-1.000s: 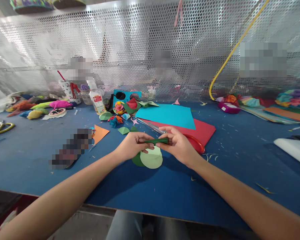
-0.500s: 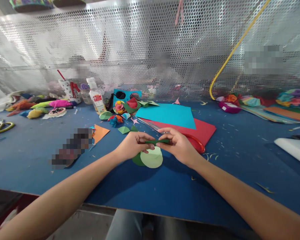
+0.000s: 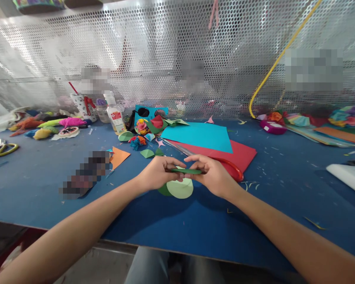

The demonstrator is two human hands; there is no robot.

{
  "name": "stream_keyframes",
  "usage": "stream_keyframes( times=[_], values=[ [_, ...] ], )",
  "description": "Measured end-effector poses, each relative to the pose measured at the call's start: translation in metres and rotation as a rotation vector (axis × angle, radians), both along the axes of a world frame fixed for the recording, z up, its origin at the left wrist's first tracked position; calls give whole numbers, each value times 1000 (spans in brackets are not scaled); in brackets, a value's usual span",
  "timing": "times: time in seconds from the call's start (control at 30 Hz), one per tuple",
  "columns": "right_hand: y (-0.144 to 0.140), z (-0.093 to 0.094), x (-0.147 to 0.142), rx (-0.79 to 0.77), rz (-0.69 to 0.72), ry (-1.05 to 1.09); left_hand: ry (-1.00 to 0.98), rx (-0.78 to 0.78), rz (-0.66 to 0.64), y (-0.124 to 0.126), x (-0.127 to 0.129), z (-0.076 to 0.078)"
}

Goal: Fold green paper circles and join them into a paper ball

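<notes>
Hands meet near the bench's middle: left hand [image 3: 156,173] and right hand [image 3: 213,175] each pinch one end of a dark green strip [image 3: 185,171] between thumb and fingertips. It hangs level just above pale green discs [image 3: 180,188], near red scissors [image 3: 232,167], a red sheet [image 3: 239,152] and a cyan sheet [image 3: 199,136] toward the far edge.
</notes>
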State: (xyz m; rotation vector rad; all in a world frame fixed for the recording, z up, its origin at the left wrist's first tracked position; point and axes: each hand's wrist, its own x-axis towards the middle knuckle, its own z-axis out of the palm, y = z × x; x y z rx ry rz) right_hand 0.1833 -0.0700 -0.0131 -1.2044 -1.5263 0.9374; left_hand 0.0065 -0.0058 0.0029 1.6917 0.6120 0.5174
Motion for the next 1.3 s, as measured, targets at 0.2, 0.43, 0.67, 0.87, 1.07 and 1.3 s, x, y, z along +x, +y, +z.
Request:
stream_keyframes(
  times=[0.2,0.43,0.67,0.87,1.07,1.3],
  values=[
    [6,4,7,-111,42,136,49,-95,-11,2,1,9],
    [5,3,8,7,85,191,15,-76,18,7,-2,13],
    [-1,1,6,166,69,-140,7,-16,49,9,-2,8],
    [-10,7,2,333,-82,-566,-28,29,89,4,2,2],
    [-16,12,0,316,-19,-637,-96,-12,157,-3,6,1],
    [-12,10,-2,199,-91,-535,-90,-118,155,-7,9,2]
  ],
)
